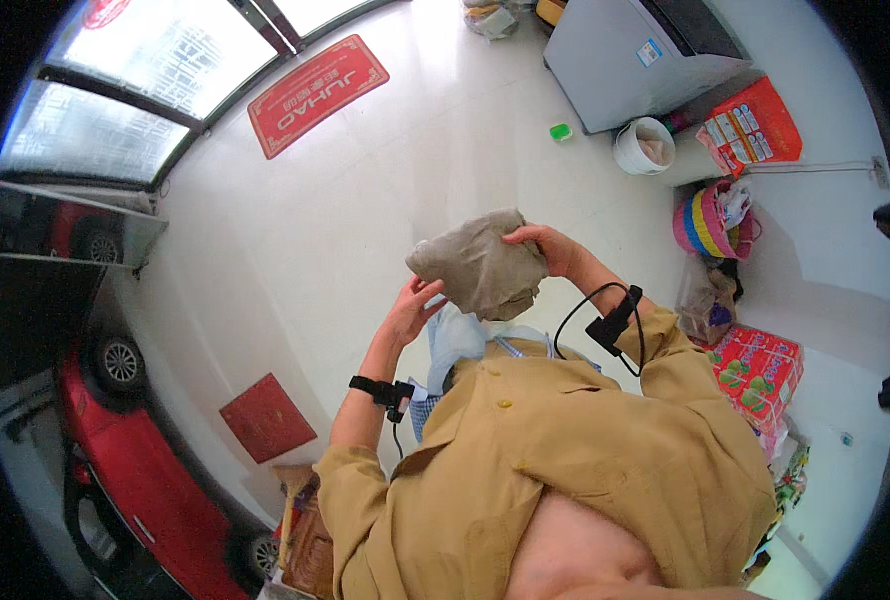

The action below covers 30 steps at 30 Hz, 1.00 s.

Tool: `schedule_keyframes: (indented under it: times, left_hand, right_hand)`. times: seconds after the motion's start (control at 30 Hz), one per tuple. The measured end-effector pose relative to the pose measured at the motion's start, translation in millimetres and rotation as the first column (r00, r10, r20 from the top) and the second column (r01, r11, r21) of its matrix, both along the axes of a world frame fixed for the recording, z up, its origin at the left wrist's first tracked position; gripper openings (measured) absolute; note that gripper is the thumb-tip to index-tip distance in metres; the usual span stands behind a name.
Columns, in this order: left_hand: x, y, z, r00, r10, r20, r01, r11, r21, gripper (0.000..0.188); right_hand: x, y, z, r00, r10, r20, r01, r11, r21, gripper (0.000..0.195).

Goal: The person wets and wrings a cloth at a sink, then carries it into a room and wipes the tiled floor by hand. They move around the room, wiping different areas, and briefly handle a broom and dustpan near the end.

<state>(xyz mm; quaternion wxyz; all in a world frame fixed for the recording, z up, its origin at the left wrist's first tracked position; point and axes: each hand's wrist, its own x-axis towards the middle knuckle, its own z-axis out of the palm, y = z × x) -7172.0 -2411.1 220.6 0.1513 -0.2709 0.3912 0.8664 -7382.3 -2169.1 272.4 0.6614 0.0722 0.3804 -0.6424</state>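
Note:
A folded, grey-brown piece of cloth [482,266] is held up in front of my body, above the floor. My right hand [554,247] grips its right edge, with the thumb lying on top. At the cloth's lower left edge is my left hand [413,309], its fingers spread; whether they touch the cloth is hard to tell. Light blue fabric [452,341] shows below the cloth, near my lap. Each forearm wears a black strap with a small device and a cable.
A grey appliance [617,67], a white bucket [644,146], a striped basket [715,221] and a red carton [760,367] stand along the right. Red mats [317,96] [267,418] lie on the floor. A red car [145,487] is at the left, beside a broom.

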Motion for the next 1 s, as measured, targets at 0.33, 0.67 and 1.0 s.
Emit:
schedule_keyframes:
  times: [0.33, 0.67, 1.0]
  left_hand:
    - [-161, -88, 18, 0.98, -0.093, 0.178, 0.13, 0.968, -0.213, 0.094]
    - [-283, -132, -4, 0.894, -0.247, 0.374, 0.359, 0.894, -0.269, 0.095]
    - [-464, -159, -32, 0.869, -0.127, 0.479, 0.309, 0.895, -0.322, 0.092]
  right_hand:
    - [-107, -75, 1, 0.974, -0.205, -0.092, 0.222, 0.946, 0.237, 0.039]
    - [-201, -111, -30, 0.971, -0.237, -0.02, 0.236, 0.947, 0.219, 0.042]
    - [-395, -151, -56, 0.983, -0.069, -0.172, 0.109, 0.965, 0.239, 0.042]
